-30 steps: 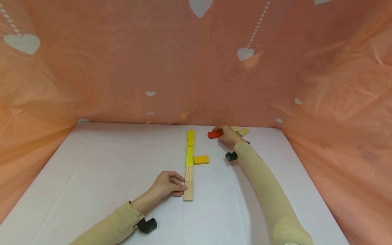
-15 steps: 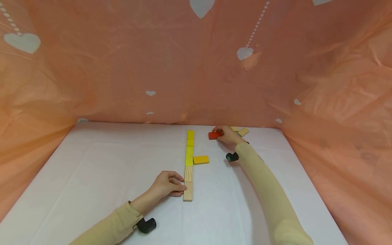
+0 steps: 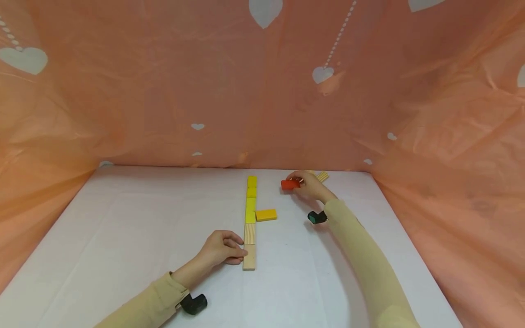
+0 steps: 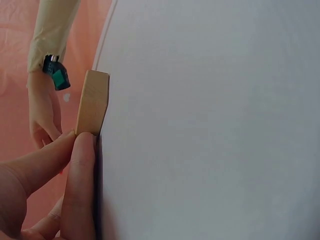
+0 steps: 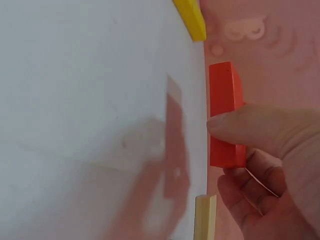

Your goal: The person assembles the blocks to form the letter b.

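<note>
Off the tabletop, my right hand (image 3: pixel 309 187) pinches a red block (image 5: pixel 225 115) between thumb and fingers; its shadow falls apart from it in the right wrist view. Farther down the table, my left hand (image 3: pixel 223 248) holds the side of a plain wooden block (image 3: pixel 249 258), thumb and finger at its edge. That block (image 4: pixel 94 102) juts past the fingertips in the left wrist view. It forms the near end of a straight row with a grained wooden block (image 3: pixel 249 233) and yellow blocks (image 3: pixel 251 209) beyond it.
An orange-yellow block (image 3: pixel 266 215) lies crosswise at the row's right side. Loose wooden blocks (image 3: pixel 323 176) sit at the back edge, partly behind the right hand. Orange curtains (image 3: pixel 164 91) with white hearts enclose the white table (image 3: pixel 143 218).
My right hand has drawn the red block slightly nearer and away from the wooden blocks at the back. The left hand stays at the row; the head view has shifted slightly.
</note>
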{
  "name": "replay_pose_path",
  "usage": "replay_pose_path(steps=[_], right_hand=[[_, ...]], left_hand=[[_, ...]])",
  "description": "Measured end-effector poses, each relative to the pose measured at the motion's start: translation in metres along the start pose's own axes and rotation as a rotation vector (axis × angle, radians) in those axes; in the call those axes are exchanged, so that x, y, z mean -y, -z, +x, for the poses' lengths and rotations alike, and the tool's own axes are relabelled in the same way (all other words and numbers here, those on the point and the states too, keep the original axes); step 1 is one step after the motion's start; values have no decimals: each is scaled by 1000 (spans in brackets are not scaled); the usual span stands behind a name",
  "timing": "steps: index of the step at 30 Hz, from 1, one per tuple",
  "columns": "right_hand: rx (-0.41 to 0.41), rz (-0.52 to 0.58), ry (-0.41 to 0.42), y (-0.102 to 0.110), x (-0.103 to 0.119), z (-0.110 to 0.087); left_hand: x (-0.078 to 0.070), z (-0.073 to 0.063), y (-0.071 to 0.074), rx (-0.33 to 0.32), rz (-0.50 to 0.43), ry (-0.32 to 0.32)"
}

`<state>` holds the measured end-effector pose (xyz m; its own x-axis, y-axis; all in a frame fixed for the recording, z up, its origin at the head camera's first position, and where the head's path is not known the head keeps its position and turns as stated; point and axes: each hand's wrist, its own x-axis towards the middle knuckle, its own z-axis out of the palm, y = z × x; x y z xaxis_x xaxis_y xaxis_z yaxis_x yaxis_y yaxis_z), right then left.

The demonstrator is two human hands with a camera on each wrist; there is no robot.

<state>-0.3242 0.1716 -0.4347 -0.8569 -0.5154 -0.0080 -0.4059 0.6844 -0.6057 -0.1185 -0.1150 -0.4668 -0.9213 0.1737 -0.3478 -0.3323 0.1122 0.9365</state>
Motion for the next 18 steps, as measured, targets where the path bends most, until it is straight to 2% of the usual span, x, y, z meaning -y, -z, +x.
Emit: replay_pose_path(steps=[10,18], right_hand=[[23,30,10,-11,15,-30],[-31,54,100,-13,19,-48]], left_hand=[[1,-1,1,9,-10,-4],[0,0,1,4,-13,-5]])
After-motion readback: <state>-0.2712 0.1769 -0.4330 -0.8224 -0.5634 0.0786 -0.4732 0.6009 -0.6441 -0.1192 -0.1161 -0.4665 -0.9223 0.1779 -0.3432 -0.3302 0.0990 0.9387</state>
